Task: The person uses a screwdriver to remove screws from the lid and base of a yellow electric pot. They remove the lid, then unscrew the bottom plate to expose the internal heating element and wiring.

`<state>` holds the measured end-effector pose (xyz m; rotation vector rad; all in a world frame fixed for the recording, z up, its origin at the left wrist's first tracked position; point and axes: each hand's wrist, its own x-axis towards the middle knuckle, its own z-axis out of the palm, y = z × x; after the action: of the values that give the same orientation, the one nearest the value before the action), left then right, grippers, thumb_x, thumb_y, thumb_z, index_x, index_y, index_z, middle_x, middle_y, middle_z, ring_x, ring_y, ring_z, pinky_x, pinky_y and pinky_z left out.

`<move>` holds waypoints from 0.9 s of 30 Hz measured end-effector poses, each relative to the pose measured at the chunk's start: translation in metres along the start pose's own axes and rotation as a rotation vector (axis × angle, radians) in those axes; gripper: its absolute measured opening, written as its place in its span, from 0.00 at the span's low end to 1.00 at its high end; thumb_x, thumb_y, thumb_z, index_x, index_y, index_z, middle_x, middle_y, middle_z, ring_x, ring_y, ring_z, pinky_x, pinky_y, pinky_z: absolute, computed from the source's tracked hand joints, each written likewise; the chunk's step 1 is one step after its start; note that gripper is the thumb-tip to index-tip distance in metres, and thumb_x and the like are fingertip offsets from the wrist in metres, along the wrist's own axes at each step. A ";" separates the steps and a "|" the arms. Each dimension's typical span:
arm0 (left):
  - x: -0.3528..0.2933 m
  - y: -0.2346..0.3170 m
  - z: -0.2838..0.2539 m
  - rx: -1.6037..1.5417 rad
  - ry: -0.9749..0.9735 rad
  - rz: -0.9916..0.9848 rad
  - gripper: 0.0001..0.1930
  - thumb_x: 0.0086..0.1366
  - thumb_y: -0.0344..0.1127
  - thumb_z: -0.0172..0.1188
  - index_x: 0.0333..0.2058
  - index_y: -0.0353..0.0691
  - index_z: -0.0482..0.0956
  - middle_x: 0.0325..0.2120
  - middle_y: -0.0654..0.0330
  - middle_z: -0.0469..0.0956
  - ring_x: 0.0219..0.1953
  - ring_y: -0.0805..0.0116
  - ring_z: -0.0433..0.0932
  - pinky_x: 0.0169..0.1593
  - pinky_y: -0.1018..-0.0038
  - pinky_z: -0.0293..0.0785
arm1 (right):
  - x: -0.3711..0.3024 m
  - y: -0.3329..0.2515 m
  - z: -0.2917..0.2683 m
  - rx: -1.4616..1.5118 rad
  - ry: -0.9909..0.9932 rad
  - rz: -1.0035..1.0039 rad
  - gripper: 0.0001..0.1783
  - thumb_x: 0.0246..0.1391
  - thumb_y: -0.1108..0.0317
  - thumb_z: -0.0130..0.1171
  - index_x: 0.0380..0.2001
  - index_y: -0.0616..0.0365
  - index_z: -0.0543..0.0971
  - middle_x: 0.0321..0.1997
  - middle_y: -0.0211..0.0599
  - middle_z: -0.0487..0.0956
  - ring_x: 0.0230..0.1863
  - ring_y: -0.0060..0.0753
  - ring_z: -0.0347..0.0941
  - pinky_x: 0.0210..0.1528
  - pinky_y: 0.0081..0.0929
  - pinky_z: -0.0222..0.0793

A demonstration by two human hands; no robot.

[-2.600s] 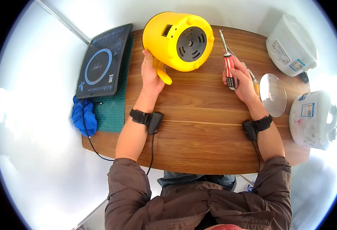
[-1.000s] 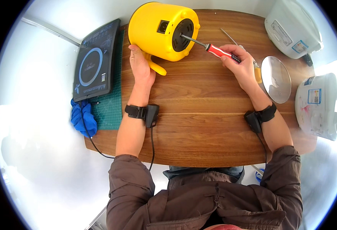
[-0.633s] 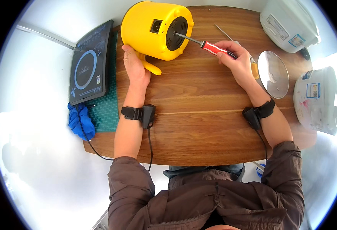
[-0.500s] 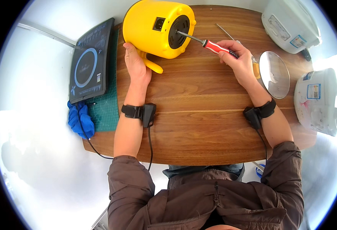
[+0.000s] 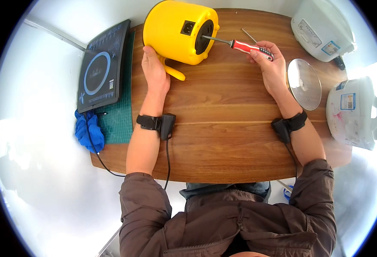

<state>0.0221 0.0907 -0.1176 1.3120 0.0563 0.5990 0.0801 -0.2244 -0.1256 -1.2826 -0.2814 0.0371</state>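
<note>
A yellow electric pot (image 5: 167, 32) lies tipped on its side at the far edge of the table, its base turned to the right. That base has a round black vented plate (image 5: 204, 36) and small feet; a black power socket (image 5: 188, 28) sits in the side wall. My left hand (image 5: 155, 70) holds the pot from its near left side, beside the yellow handle (image 5: 174, 73), with part of the fingers hidden behind it. My right hand (image 5: 270, 66) is closed around the red-and-black handle of a screwdriver (image 5: 242, 46), whose tip meets the black plate.
On the left, a black induction cooker (image 5: 103, 68) leans over a green cutting mat (image 5: 115, 124), with a blue cloth (image 5: 88, 130) nearby. A glass lid (image 5: 305, 84), a thin metal rod (image 5: 249, 35) and two white rice cookers (image 5: 321, 30) are to the right.
The pot has turned and shifted slightly to the right, with my left hand still on it. My right hand has changed its hold, sitting farther back on the screwdriver handle.
</note>
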 end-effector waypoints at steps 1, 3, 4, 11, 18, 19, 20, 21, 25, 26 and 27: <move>0.000 0.001 0.002 0.005 0.010 0.004 0.32 0.78 0.62 0.47 0.63 0.39 0.73 0.58 0.61 0.78 0.60 0.66 0.75 0.64 0.67 0.69 | -0.002 -0.001 0.002 -0.008 0.012 0.000 0.19 0.62 0.68 0.71 0.52 0.62 0.77 0.45 0.37 0.83 0.43 0.25 0.82 0.48 0.24 0.79; -0.001 0.001 0.007 0.016 0.029 0.011 0.31 0.79 0.61 0.47 0.62 0.39 0.73 0.58 0.60 0.79 0.59 0.66 0.76 0.64 0.68 0.69 | -0.002 -0.002 0.003 -0.057 -0.005 -0.069 0.17 0.67 0.66 0.67 0.53 0.62 0.76 0.44 0.37 0.83 0.41 0.25 0.82 0.45 0.24 0.79; 0.000 0.000 0.005 0.032 0.033 0.017 0.30 0.79 0.61 0.47 0.61 0.39 0.74 0.57 0.60 0.79 0.59 0.66 0.76 0.64 0.67 0.69 | -0.003 -0.002 0.004 -0.095 -0.036 -0.133 0.17 0.69 0.64 0.64 0.53 0.63 0.76 0.43 0.37 0.83 0.39 0.25 0.82 0.42 0.23 0.79; 0.004 -0.003 -0.003 -0.018 0.072 0.028 0.31 0.80 0.61 0.46 0.62 0.39 0.73 0.57 0.61 0.79 0.59 0.66 0.77 0.64 0.67 0.69 | -0.012 -0.023 0.014 -0.191 -0.143 0.154 0.19 0.76 0.55 0.51 0.53 0.62 0.76 0.31 0.35 0.81 0.18 0.17 0.70 0.20 0.18 0.64; 0.002 0.005 0.005 -0.081 0.125 -0.009 0.27 0.82 0.58 0.45 0.56 0.39 0.77 0.50 0.60 0.82 0.54 0.68 0.78 0.59 0.69 0.71 | -0.011 -0.019 0.014 -0.267 -0.088 0.018 0.17 0.74 0.56 0.55 0.50 0.60 0.79 0.23 0.29 0.79 0.16 0.11 0.63 0.18 0.16 0.57; 0.002 0.005 0.005 -0.081 0.138 -0.019 0.27 0.81 0.58 0.45 0.56 0.39 0.77 0.51 0.60 0.82 0.54 0.68 0.78 0.59 0.68 0.72 | -0.009 -0.018 0.015 -0.258 -0.090 -0.012 0.16 0.73 0.57 0.57 0.49 0.60 0.79 0.23 0.28 0.79 0.16 0.10 0.62 0.18 0.15 0.56; 0.002 0.006 0.006 -0.082 0.151 -0.029 0.28 0.81 0.59 0.45 0.56 0.39 0.77 0.51 0.60 0.82 0.54 0.68 0.78 0.59 0.68 0.72 | -0.009 -0.018 0.014 -0.249 -0.092 -0.041 0.16 0.73 0.58 0.58 0.49 0.60 0.79 0.23 0.28 0.79 0.16 0.10 0.62 0.18 0.15 0.55; 0.002 0.006 0.006 -0.082 0.163 -0.039 0.28 0.81 0.60 0.45 0.56 0.39 0.77 0.51 0.60 0.82 0.55 0.67 0.78 0.59 0.68 0.72 | -0.009 -0.019 0.013 -0.257 -0.090 -0.030 0.15 0.72 0.58 0.59 0.49 0.60 0.79 0.24 0.28 0.79 0.18 0.10 0.63 0.20 0.15 0.57; 0.004 0.005 0.002 0.006 0.129 -0.037 0.31 0.80 0.64 0.43 0.60 0.42 0.73 0.52 0.63 0.80 0.52 0.70 0.78 0.51 0.71 0.73 | -0.009 -0.023 0.015 -0.324 -0.070 -0.101 0.13 0.69 0.62 0.63 0.48 0.60 0.80 0.27 0.27 0.81 0.25 0.12 0.70 0.28 0.16 0.66; 0.005 0.005 0.001 0.008 0.123 -0.038 0.31 0.80 0.64 0.43 0.60 0.42 0.73 0.51 0.63 0.80 0.51 0.70 0.78 0.50 0.71 0.73 | -0.010 -0.023 0.017 -0.349 -0.061 -0.144 0.13 0.68 0.63 0.64 0.48 0.60 0.80 0.28 0.26 0.81 0.27 0.13 0.72 0.30 0.17 0.69; 0.005 0.005 0.000 0.009 0.117 -0.038 0.31 0.80 0.64 0.43 0.60 0.42 0.73 0.51 0.64 0.81 0.51 0.70 0.78 0.49 0.72 0.74 | -0.010 -0.024 0.017 -0.406 -0.052 -0.182 0.12 0.67 0.65 0.66 0.48 0.59 0.80 0.29 0.27 0.82 0.29 0.14 0.74 0.33 0.18 0.70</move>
<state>0.0242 0.0935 -0.1115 1.2811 0.1802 0.6431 0.0637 -0.2169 -0.1006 -1.6548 -0.4668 -0.1492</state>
